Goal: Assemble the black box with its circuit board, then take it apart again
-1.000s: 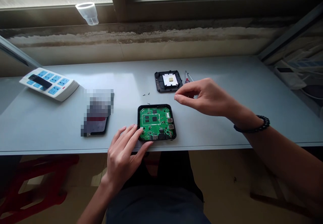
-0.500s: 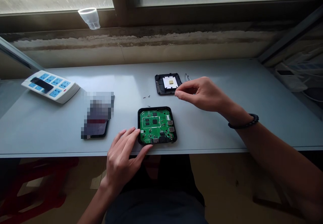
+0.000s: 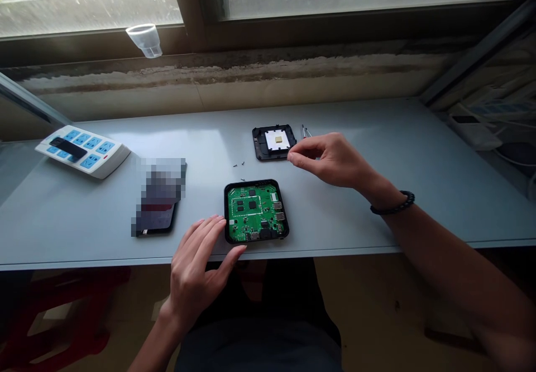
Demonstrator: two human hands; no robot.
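Note:
A shallow black case (image 3: pixel 226 207) with a green circuit board (image 3: pixel 251 215) inside lies near the table's front edge. My left hand (image 3: pixel 195 268) is open at its lower left, fingertips by the left wall and thumb just off the front corner. Farther back lies a black cover (image 3: pixel 260 149) bearing a silver plate (image 3: pixel 271 139) with a small beige pad (image 3: pixel 278 139). At the cover's right corner, my right hand (image 3: pixel 329 160) is closed in a pinch. Whatever the fingertips hold, if anything, is too small to make out. Several tiny screws (image 3: pixel 243 163) lie between cover and case.
Slim metal-tipped tools (image 3: pixel 307 130) show partly behind my right hand. A partly blurred phone (image 3: pixel 161 222) lies left of the case. A white power strip (image 3: pixel 109 158) carries a dark flat object (image 3: pixel 69 148). A clear plastic cup (image 3: pixel 145 39) is by the window; a red stool (image 3: pixel 79 316) stands below.
The view has shifted slightly, moving the table's things a little left and down. My left fingertips have eased off the case's edge. My right hand keeps its pinch near the cover.

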